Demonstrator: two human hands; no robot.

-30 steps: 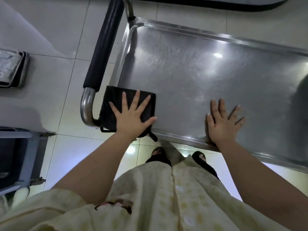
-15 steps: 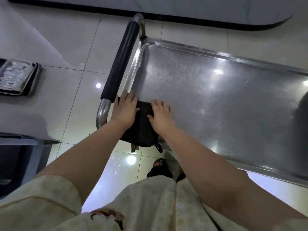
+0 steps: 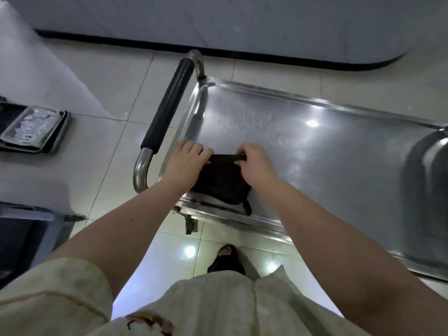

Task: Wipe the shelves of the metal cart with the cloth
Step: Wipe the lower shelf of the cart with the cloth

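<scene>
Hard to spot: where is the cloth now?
Head view: the black cloth lies in the cart shelf's near-left corner beside the handle, left hand and right hand gripping its far edge.

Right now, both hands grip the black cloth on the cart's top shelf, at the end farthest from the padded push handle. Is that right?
Not quite. The head view shows the left hand and right hand gripping the black cloth on the top shelf, but at the end right beside the padded push handle, not farthest from it.

No text, label, brand or number is legible anywhere.
</scene>
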